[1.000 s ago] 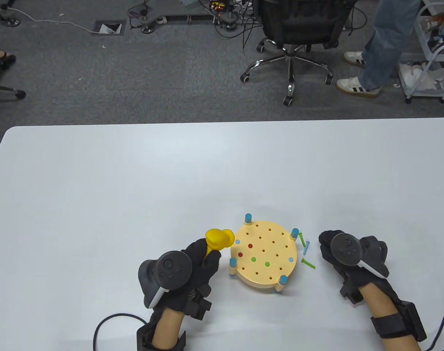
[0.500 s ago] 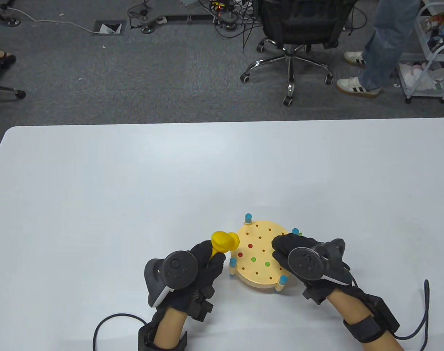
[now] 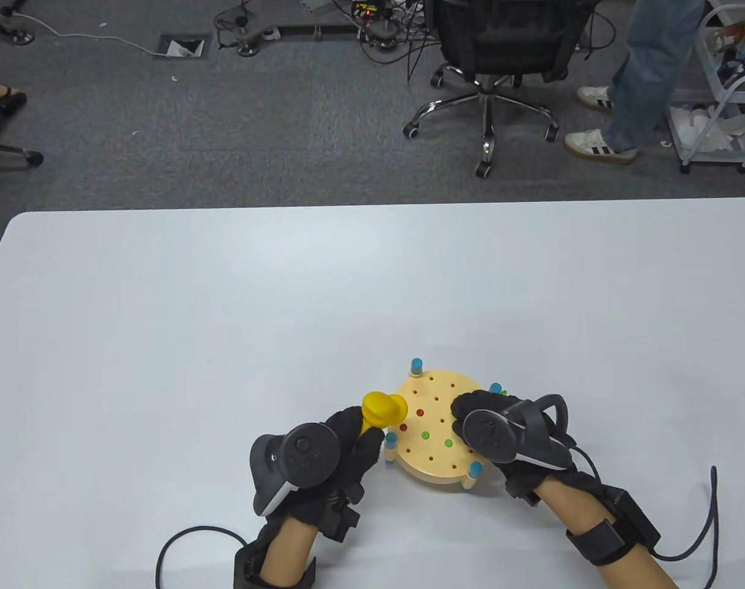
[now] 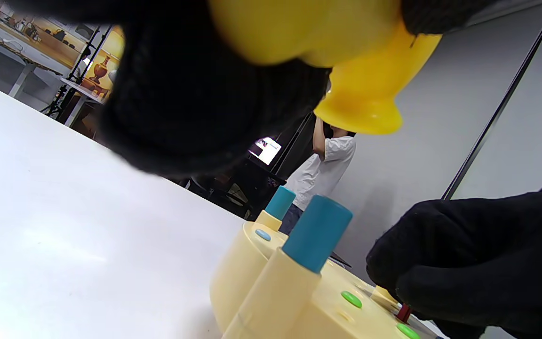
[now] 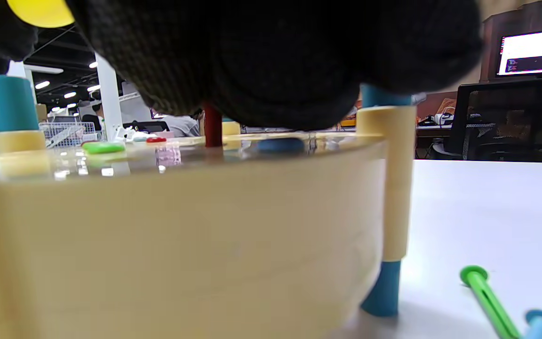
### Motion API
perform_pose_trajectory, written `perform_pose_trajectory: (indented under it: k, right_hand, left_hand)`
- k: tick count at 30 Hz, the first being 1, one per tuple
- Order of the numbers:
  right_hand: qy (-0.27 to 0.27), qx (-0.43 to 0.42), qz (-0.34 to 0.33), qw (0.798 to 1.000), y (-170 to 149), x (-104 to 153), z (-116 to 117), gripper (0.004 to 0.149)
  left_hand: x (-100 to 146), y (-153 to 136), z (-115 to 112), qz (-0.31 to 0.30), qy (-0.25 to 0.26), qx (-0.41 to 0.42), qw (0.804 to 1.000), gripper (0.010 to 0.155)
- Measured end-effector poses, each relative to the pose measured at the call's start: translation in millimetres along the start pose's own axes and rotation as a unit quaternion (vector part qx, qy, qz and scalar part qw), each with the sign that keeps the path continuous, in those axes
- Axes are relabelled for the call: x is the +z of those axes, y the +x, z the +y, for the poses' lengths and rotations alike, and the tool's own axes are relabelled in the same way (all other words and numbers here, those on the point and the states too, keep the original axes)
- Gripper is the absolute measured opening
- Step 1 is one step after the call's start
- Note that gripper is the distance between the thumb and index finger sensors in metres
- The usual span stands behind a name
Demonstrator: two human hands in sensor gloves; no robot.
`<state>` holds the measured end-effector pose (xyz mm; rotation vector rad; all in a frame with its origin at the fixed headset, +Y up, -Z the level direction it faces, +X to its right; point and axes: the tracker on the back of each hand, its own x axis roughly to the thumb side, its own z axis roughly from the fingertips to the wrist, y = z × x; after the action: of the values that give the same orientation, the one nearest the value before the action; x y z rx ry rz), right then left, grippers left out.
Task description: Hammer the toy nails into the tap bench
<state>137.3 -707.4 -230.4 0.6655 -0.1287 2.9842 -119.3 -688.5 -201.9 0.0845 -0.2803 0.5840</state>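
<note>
While the left hand (image 3: 323, 454) grips the handle of the yellow toy hammer (image 3: 382, 410), its head raised just beside the left rim of the tap bench (image 3: 437, 469), the right hand (image 3: 495, 429) reaches over the bench's right half. The round bench stands on the white worktop (image 3: 225, 337) near the person, with several nails already sunk flush: red (image 3: 419, 413), green (image 3: 426, 435) and blue heads dot its top. In the right wrist view a red nail (image 5: 212, 125) stands upright in a hole, its top hidden under the gloved fingers (image 5: 271, 61); they seem to pinch it to steady it, though the contact itself is covered. Loose nails, a green one (image 5: 486, 294) among them, lie on the worktop just beside the bench's right side.

The step in hand looks like setting a nail for the blow. The next move calls for the hammer head to come across and down squarely on that nail, with the right fingers kept low on the shaft or drawn clear.
</note>
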Motion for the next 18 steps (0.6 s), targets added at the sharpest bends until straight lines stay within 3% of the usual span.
perform_pose_trajectory:
  k: [2, 5, 8, 11, 14, 18]
  right_hand:
    - [0.024, 0.013, 0.003, 1.000, 0.6, -1.0, 0.9, 0.043]
    - [-0.001, 0.001, 0.013, 1.000, -4.0, 1.8, -7.7, 0.053]
    - [-0.110, -0.049, 0.061, 0.991, -21.4, 11.5, -24.0, 0.054]
    - [-0.185, -0.061, 0.112, 0.974, -40.3, 19.5, -20.2, 0.063]
    - [-0.118, -0.056, 0.124, 0.984, -56.7, 19.5, 4.7, 0.074]
    - [-0.060, -0.143, 0.123, 0.980, -69.3, 15.2, 31.3, 0.069]
  left_hand:
    - [0.0, 0.9, -0.8, -0.002, -0.003, -0.002, 1.000, 0.062]
    - [0.6, 2.5, -1.7, -0.006, -0.004, -0.005, 1.000, 0.062]
    - [0.9, 4.0, -2.2, -0.009, -0.004, -0.008, 1.000, 0.062]
    - [0.1, 4.3, -4.9, -0.010, -0.009, -0.010, 1.000, 0.062]
    - [-0.9, 4.6, -8.4, -0.011, -0.017, -0.017, 1.000, 0.062]
    - [-1.3, 5.6, -11.1, -0.014, -0.022, -0.022, 0.999, 0.062]
